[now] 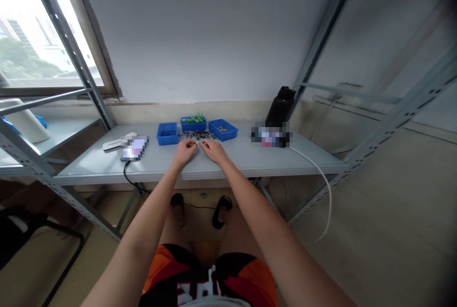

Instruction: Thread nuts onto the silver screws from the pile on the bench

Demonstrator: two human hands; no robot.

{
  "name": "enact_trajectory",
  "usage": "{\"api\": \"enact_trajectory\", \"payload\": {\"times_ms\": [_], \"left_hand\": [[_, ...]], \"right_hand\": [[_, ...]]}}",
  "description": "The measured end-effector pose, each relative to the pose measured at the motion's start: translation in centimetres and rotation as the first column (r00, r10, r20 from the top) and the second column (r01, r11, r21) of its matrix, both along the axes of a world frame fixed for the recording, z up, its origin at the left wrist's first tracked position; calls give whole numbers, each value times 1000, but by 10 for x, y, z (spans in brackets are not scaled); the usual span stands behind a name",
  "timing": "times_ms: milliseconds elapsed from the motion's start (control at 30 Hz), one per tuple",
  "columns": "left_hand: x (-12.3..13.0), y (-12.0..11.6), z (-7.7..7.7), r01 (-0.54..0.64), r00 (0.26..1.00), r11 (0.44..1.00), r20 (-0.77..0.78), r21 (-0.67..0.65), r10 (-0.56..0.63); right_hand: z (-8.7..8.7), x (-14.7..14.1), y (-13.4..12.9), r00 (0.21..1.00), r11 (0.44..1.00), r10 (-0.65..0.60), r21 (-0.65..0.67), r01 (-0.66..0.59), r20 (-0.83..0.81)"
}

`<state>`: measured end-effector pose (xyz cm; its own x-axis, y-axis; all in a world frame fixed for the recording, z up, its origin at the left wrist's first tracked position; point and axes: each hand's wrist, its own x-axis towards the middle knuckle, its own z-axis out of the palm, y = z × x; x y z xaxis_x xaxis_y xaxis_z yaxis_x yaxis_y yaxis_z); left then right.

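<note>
Just inside the front edge of the counter [243, 162], the left hand [184, 152] and right hand [213, 151] pinch one small pale piece [197, 142] between their fingertips. Beyond sit one loose dark pile [198, 134] and three blue bins [168, 141], with open counter to their right.

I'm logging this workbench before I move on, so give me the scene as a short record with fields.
Left grip: fingertips appear to pinch a small pale piece
Right grip: fingertips meet the left's at that piece
Behind them: loose heap of black and white pieces
Left tray: blue, dark contents, details unclear
Middle tray: blue, green strips
Right tray: blue, small light and dark pieces
Far right: black bottle, upright
</note>
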<state>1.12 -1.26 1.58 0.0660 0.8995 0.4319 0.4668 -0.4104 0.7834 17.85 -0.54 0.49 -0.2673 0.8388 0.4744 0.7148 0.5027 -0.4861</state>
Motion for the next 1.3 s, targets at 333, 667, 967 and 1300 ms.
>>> {"api": "enact_trajectory", "payload": {"times_ms": [333,667,967,1300], "left_hand": [[-1,2,-2,21,998,1000,-52,18,-20],[-2,7,-6,26,999,999,-34,28,-26],[-1,5,-5,36,997,999,65,-17,-35],[-2,7,-5,7,998,1000,-55,16,-6]], "right_hand": [[-3,1,4,1000,1000,-13,-21,13,2],[-5,1,3,996,995,82,51,-84,47],[-3,-1,1,994,995,85,49,-88,69],[3,-1,-3,1000,1000,-2,-30,1,-8]]}}
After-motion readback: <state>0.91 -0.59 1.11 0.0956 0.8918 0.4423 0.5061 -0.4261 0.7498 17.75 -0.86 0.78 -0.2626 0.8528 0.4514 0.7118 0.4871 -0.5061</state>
